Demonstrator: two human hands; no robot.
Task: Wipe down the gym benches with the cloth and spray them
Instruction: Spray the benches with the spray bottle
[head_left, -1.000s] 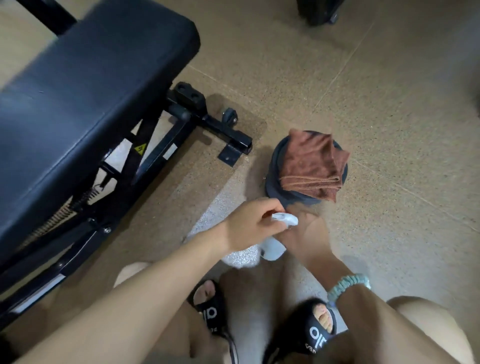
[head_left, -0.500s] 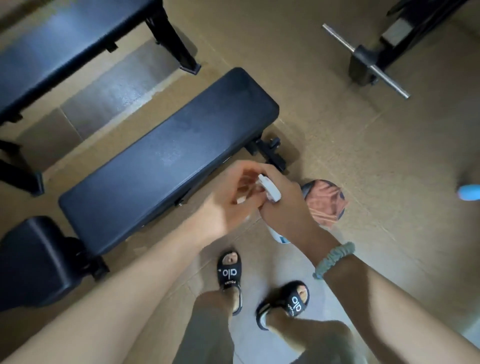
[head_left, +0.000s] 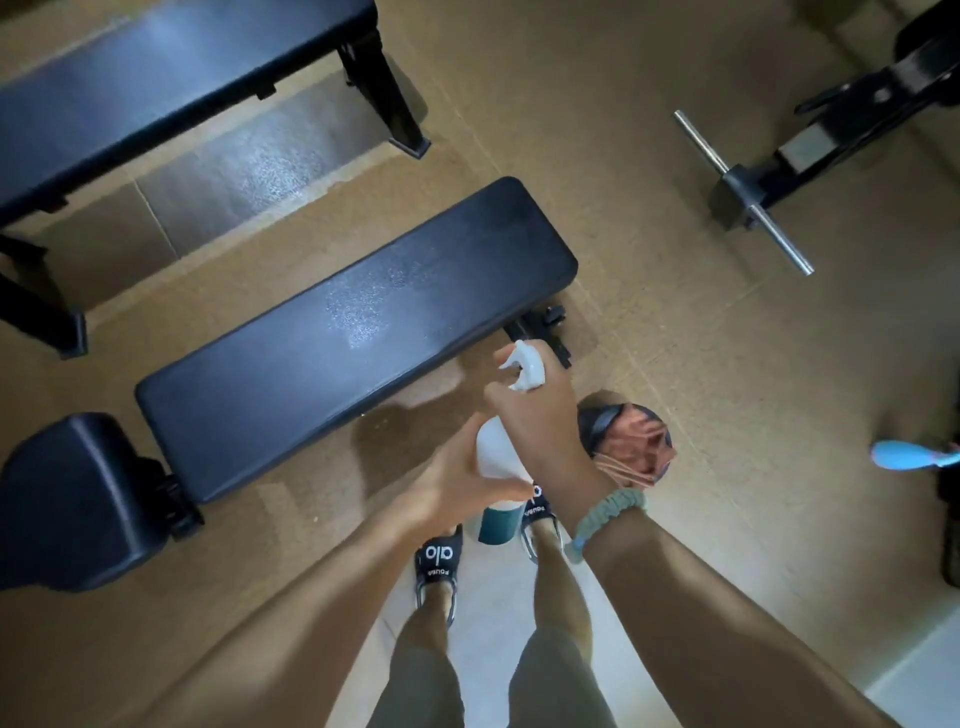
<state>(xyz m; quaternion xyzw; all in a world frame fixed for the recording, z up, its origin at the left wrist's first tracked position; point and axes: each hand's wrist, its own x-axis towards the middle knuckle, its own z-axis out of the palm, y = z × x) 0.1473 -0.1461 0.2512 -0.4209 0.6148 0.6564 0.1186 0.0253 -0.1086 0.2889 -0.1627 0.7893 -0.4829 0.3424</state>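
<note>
bottle (head_left: 501, 457) raised | nozzle toward bench (head_left: 358, 332) | both hands grip bottle

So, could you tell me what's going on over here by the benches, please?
A person stands beside a black gym bench, holding a white spray bottle in both hands. The right hand grips its neck at the trigger head, nozzle aimed toward the bench pad; the left hand steadies the bottle's body. A wet-looking patch shows on the pad. The brown cloth lies on a round dark object on the floor, not in use.
</note>
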